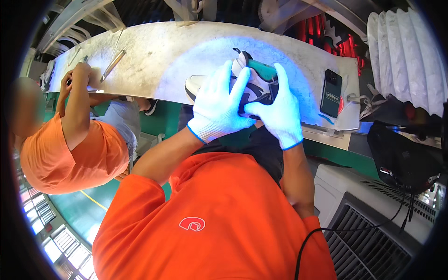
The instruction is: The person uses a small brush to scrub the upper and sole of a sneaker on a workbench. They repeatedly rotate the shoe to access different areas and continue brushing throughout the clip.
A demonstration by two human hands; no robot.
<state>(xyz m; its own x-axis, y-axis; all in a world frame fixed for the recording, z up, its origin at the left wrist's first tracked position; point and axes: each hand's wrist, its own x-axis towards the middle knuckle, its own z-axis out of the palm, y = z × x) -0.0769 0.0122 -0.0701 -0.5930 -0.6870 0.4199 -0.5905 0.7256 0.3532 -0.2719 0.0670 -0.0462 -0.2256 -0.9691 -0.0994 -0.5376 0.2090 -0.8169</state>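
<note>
A white, black and grey sneaker (258, 79) lies under a patch of bluish light at the front edge of the worktable, its toe towards the left. A green shoe last (263, 70) shows in its collar. My left hand (220, 98), in a white knit glove with a blue cuff edge, lies over the forefoot, fingers spread towards the tongue. My right hand (280, 105), gloved alike, grips the heel end, fingers along the far side and thumb on the near side. Both hands cover much of the upper, and the sole is mostly hidden.
A smartphone (331, 93) and a thin blue strip (326, 119) lie at the table's (147, 59) right end. Leftward, a co-worker (80, 150) sits near a wooden-handled tool (112, 65). A white ribbed duct (402, 59) and a black bag (402, 161) stand at right.
</note>
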